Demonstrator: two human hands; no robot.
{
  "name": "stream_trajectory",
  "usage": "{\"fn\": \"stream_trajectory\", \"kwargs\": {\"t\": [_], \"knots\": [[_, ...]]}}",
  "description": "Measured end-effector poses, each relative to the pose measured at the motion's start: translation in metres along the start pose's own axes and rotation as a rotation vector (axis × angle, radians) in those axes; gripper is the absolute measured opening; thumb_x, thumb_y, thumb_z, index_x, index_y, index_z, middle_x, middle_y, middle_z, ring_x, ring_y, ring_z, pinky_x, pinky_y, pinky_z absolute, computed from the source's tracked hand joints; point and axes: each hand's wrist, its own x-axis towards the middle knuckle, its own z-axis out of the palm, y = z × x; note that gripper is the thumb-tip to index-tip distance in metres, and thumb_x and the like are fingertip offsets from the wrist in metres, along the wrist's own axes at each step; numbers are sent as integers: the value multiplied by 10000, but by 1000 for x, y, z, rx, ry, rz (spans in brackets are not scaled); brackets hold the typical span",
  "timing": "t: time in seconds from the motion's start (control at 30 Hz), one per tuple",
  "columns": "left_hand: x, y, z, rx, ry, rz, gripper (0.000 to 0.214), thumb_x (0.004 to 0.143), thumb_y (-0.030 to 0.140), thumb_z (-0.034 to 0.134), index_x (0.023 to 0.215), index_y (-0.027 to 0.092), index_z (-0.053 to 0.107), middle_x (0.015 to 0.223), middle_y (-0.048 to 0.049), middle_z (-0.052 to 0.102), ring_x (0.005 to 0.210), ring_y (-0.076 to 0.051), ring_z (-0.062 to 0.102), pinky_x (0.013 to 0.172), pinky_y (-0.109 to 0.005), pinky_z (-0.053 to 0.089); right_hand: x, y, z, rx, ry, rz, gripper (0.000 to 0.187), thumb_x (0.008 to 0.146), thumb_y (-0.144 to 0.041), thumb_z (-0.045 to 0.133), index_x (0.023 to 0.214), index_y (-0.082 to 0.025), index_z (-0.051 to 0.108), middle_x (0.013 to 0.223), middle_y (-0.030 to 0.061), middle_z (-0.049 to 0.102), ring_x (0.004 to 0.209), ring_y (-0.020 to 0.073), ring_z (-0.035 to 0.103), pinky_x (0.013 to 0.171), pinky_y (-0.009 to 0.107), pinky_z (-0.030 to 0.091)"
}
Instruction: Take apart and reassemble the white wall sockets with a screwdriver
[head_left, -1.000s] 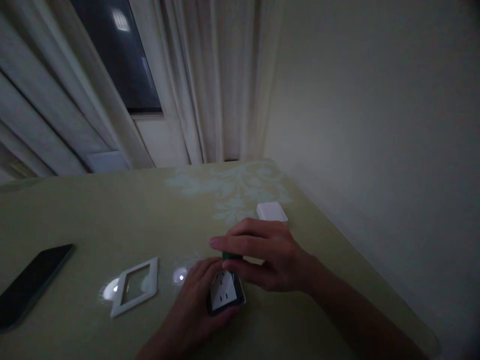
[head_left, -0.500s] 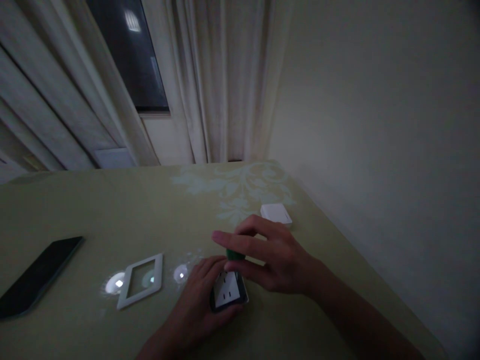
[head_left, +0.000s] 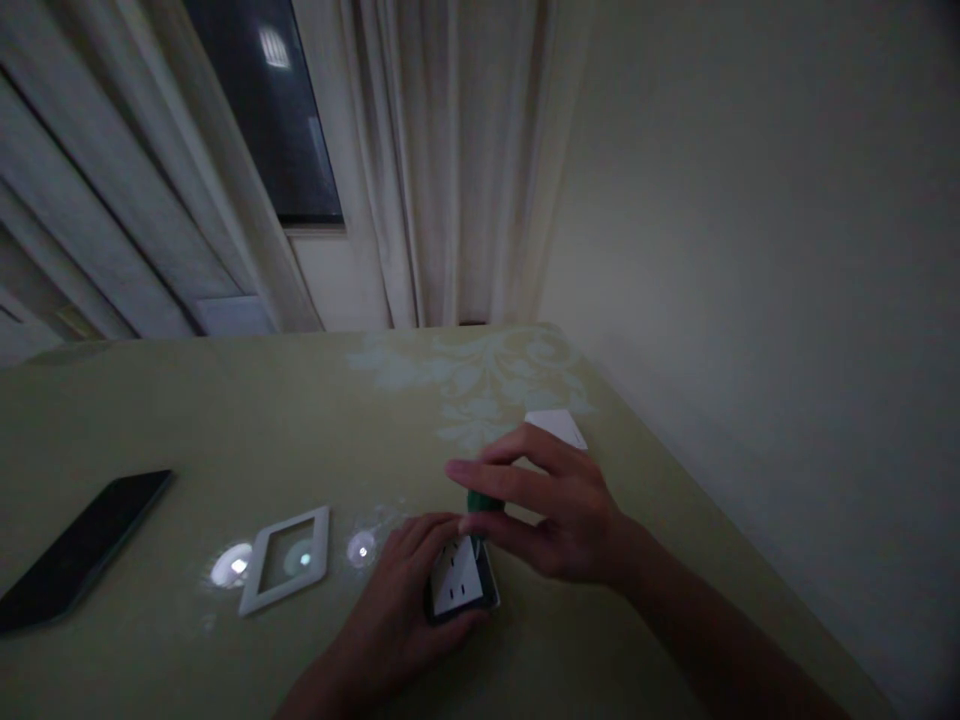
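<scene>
My left hand (head_left: 412, 590) is wrapped round the left side of a wall socket (head_left: 459, 582), with a white face and dark surround, on the table. My right hand (head_left: 551, 500) is closed on the green handle of a screwdriver (head_left: 486, 502), between thumb and fingers above the socket's upper right edge. A bit of the metal shaft shows below the handle; its tip is hard to make out. Left of my hands lies a white rectangular frame (head_left: 321, 545), the open cover plate.
A dark flat slab (head_left: 82, 550), perhaps a phone or tablet, lies at the left. A white square switch-like piece (head_left: 556, 426) sits behind my right hand. The green table (head_left: 225, 420) meets a wall on the right and curtains (head_left: 427, 180) behind.
My right hand and the screwdriver have shifted slightly right and a little down over the socket. The left hand keeps its hold; the whole view has moved a little.
</scene>
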Motion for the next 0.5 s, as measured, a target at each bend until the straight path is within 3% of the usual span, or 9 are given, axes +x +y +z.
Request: {"fn": "stream_trajectory", "kwargs": {"t": [0.07, 0.17, 0.23, 0.3, 0.37, 0.43, 0.5], "knots": [[0, 1, -1, -7, -19, -9, 714, 853, 349, 861, 1490, 354, 539, 1445, -91, 671, 1307, -366, 639, 1079, -557, 567, 0, -1, -1, -38, 11, -4, 386, 1036, -379, 729, 1387, -219, 720, 1097, 80, 717, 1005, 213, 717, 877, 364, 632], [1, 0, -1, -7, -19, -5, 742, 849, 356, 867, 1505, 353, 520, 1470, -90, 657, 1321, -367, 632, 1097, -561, 553, -1, -1, -1, 78, -118, 29, 419, 1105, -232, 521, 1511, -197, 618, 1349, 131, 697, 1218, 229, 696, 1001, 391, 616], [1, 0, -1, -5, -15, 3, 760, 841, 362, 873, 1512, 354, 516, 1474, -95, 655, 1319, -372, 634, 1098, -564, 551, -2, 0, 0, 34, -64, 24, 395, 1100, -228, 567, 1488, -212, 638, 1243, 106, 741, 1117, 209, 728, 950, 358, 628], [1, 0, -1, -6, -19, 4, 760, 839, 368, 875, 1512, 353, 522, 1469, -105, 658, 1318, -382, 636, 1097, -571, 550, -3, 2, 2, -74, 34, -29, 432, 1059, -386, 695, 1453, -210, 672, 1066, 79, 749, 963, 209, 736, 857, 350, 638], [1, 0, -1, -9, -24, -4, 746, 840, 368, 873, 1504, 350, 533, 1450, -110, 667, 1312, -388, 639, 1094, -577, 548, -4, 4, 4, -67, 34, -77, 499, 1099, -449, 589, 1514, -173, 617, 1158, 125, 743, 1054, 247, 736, 884, 391, 642], [2, 1, -1, -12, -28, -12, 745, 842, 356, 868, 1505, 349, 527, 1455, -112, 663, 1325, -389, 630, 1105, -583, 539, -5, 4, 5, 26, -31, -72, 478, 1136, -306, 426, 1577, -160, 541, 1341, 163, 701, 1208, 256, 707, 942, 402, 635], [2, 0, -1, -19, -31, -9, 744, 847, 353, 863, 1507, 354, 521, 1467, -109, 654, 1332, -384, 624, 1109, -583, 536, -6, 5, 6, 3, 3, -35, 431, 1116, -259, 501, 1534, -208, 595, 1242, 121, 721, 1118, 225, 724, 894, 362, 637]]}}
